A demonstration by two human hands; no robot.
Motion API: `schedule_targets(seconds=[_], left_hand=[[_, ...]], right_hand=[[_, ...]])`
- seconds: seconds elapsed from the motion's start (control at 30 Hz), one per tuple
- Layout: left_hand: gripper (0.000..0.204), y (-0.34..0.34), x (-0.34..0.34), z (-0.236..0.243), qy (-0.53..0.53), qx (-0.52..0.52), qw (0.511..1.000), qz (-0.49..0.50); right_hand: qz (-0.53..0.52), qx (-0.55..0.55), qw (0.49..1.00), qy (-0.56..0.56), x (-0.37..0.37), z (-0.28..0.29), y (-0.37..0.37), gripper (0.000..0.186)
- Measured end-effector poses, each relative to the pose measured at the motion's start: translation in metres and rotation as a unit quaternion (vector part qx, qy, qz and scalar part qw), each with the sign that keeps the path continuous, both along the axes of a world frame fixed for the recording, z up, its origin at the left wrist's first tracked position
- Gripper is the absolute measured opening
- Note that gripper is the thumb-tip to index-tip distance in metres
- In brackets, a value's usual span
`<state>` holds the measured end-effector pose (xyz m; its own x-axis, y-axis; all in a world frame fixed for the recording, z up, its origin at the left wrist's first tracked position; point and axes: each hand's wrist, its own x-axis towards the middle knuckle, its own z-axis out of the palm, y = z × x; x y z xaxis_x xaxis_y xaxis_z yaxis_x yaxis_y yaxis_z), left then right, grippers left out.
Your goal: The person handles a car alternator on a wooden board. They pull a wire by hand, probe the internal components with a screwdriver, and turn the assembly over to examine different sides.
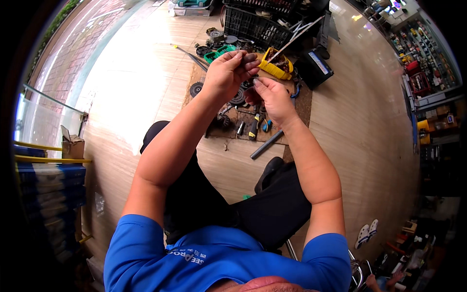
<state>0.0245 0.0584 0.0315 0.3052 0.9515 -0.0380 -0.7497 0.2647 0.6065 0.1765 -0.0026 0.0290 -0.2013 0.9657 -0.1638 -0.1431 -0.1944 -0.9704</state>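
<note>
My left hand [227, 74] is raised over the work area, its thumb pressed to curled, grease-darkened fingers. Close beside it on the right, my right hand [276, 100] pinches with thumb and forefinger. Whatever sits between the fingertips is too small and dark to make out. Beneath the hands, a stained brown mat [296, 109] carries round dark metal parts [196, 89], a yellow-and-black handled tool [254, 127], a small metal cylinder [241, 128] and a grey tube [266, 144]. Just beyond my right hand is a cut-open yellow container [276, 69] with dark contents.
A black box [314, 69] stands right of the yellow container, and a black plastic crate [255, 29] lies behind. My black-trousered legs frame the mat's near side. Stacked blue-and-white packages [51, 190] stand at left; white clogs [366, 233] lie at lower right.
</note>
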Motion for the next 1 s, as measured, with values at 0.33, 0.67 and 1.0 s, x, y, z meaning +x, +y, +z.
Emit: schedule_targets(seconds=[0.33,0.67,1.0], left_hand=[[0.022,0.001,-0.008,0.000,-0.010,-0.001,1.000,-0.029],[0.028,-0.013,-0.016,0.016,0.080,0.088,0.954,-0.277],[0.027,-0.019,-0.003,0.004,0.335,0.118,0.887,-0.294]], right_hand=[[-0.030,0.164,0.971,-0.169,0.003,-0.005,0.012,0.014],[0.018,0.307,0.867,-0.392,0.050,0.019,0.013,0.013],[-0.048,0.367,0.821,-0.436,0.055,0.031,0.010,0.013]])
